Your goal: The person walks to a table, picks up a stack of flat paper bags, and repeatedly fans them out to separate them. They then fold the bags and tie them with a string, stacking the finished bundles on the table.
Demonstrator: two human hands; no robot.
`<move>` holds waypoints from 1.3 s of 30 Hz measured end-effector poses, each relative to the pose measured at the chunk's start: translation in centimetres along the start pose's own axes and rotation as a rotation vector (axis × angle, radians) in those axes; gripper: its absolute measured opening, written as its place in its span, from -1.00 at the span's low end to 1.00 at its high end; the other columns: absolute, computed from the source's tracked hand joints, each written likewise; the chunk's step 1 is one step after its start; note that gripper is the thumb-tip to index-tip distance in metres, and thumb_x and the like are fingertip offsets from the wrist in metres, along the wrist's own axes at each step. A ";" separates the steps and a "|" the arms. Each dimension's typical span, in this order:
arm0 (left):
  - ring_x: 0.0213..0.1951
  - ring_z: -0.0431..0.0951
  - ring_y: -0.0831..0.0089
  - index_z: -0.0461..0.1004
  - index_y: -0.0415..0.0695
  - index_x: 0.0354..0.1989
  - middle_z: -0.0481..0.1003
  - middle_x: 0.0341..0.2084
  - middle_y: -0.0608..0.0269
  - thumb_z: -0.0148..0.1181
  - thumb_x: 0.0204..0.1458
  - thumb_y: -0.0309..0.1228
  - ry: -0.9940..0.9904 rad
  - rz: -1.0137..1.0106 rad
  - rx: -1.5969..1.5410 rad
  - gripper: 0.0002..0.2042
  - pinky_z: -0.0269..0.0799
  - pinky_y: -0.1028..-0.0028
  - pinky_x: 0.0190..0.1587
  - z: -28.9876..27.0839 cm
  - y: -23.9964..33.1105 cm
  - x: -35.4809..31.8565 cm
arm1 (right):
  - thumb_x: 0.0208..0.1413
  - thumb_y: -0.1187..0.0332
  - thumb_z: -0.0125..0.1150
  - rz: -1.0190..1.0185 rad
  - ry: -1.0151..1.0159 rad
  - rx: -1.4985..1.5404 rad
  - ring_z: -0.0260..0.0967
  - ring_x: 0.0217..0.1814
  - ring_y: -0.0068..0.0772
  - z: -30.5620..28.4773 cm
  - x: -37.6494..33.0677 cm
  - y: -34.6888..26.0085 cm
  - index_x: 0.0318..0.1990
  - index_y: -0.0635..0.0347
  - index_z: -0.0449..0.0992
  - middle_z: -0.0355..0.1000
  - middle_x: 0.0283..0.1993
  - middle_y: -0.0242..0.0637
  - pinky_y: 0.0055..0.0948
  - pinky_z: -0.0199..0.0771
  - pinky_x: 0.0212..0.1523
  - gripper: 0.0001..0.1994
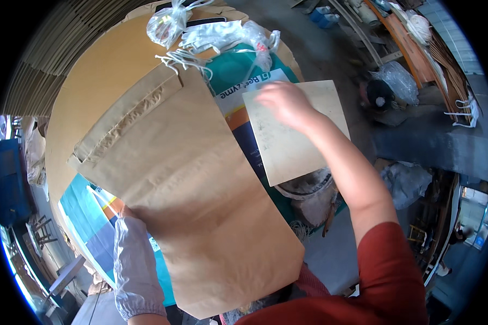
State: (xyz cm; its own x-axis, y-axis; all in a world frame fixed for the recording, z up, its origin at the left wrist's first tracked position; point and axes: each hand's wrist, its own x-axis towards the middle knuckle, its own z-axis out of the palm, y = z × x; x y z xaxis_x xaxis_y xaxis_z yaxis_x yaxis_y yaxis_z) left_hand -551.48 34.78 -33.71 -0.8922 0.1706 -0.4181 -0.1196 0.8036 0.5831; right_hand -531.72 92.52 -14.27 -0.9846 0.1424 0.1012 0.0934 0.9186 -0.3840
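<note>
A large brown paper bag (195, 179) lies tilted across the table in front of me, its folded, crinkled end at the upper left. My left hand (126, 212), below a pale grey sleeve cover, is at the bag's left edge beside a white string (106, 199); its fingers are mostly hidden. My right hand (287, 103) is over the upper part of a flat beige board (293, 146), to the right of the bag. Motion smears its fingers, so I cannot tell whether they hold anything. Printed teal, white and blue sacks (236, 76) lie beneath the bag and board.
White cords (185, 58), a pale glove (211, 37) and clear plastic bags (165, 24) lie at the table's far side. Under the board's near edge stands a bucket-like container (312, 203). Corrugated sheets (54, 54) are at the far left; blue containers (324, 18) stand beyond the table.
</note>
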 end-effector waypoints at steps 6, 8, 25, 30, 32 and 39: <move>-0.52 0.54 0.32 0.52 -0.22 -0.36 0.52 -0.58 0.07 0.03 0.01 -0.40 0.029 0.045 0.045 -0.82 0.46 0.36 -0.41 0.0 0.1 0.0 | -0.08 0.37 0.24 0.181 -0.702 -0.375 0.37 0.07 -0.22 9.1 11.7 -2.2 -0.08 -0.04 0.55 0.45 0.02 -0.27 -0.24 0.41 -0.08 -0.67; -0.53 0.54 0.33 0.53 -0.22 -0.37 0.52 -0.59 0.07 0.04 0.00 -0.41 0.038 0.064 0.057 -0.83 0.45 0.36 -0.42 0.0 0.1 -0.2 | -0.10 0.33 0.29 0.069 -0.719 -0.505 0.26 0.21 -0.29 10.7 11.9 -2.2 0.00 -0.07 0.51 0.39 0.11 -0.32 -0.25 0.34 0.03 -0.59; -0.58 0.53 0.39 0.59 -0.20 -0.47 0.52 -0.67 0.15 0.17 -0.05 -0.35 -0.085 0.048 0.260 -0.83 0.41 0.37 -0.47 -2.0 -2.4 -3.7 | -0.20 0.40 0.10 -0.294 -0.564 -0.493 0.49 -0.44 -0.23 1.5 -0.6 -6.4 -0.64 0.04 0.56 0.49 -0.56 -0.24 -0.28 0.40 -0.51 -0.88; -0.76 0.39 0.53 0.59 -0.20 -0.61 0.44 -0.82 0.30 0.21 -0.13 -0.41 -0.180 -0.042 0.226 -0.86 0.32 0.45 -0.64 -1.6 -2.0 -7.8 | -0.13 0.42 0.12 -0.162 -0.847 -0.605 0.51 -0.31 -0.31 2.2 -2.9 -10.1 -0.47 0.01 0.63 0.55 -0.42 -0.35 -0.32 0.45 -0.46 -0.86; -0.71 0.44 0.52 0.60 -0.15 -0.61 0.48 -0.78 0.25 0.22 -0.16 -0.30 -0.261 0.018 0.181 -0.82 0.37 0.44 -0.58 -4.4 -5.5 -10.0 | -0.09 0.43 0.12 -0.158 -0.930 -0.596 0.52 -0.23 -0.36 2.8 -2.8 -11.9 -0.40 0.00 0.64 0.56 -0.34 -0.40 -0.38 0.46 -0.44 -0.84; -0.70 0.40 0.46 0.57 -0.17 -0.66 0.44 -0.79 0.19 0.20 -0.09 -0.31 -0.384 -0.048 0.501 -0.78 0.30 0.37 -0.57 -19.2 -2.6 -16.5 | -0.20 0.44 0.11 -0.113 -0.743 -0.481 0.52 -0.40 -0.31 3.1 -5.7 -12.4 -0.61 0.04 0.59 0.53 -0.53 -0.31 -0.35 0.45 -0.48 -0.88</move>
State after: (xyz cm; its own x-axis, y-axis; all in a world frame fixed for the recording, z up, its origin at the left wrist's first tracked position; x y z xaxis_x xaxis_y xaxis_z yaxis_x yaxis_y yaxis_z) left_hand -544.77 18.90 -14.95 -0.6603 0.2457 -0.7097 0.1461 0.9689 0.1995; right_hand -527.71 79.15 -12.87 -0.8179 -0.0800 -0.5698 -0.1223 0.9918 0.0364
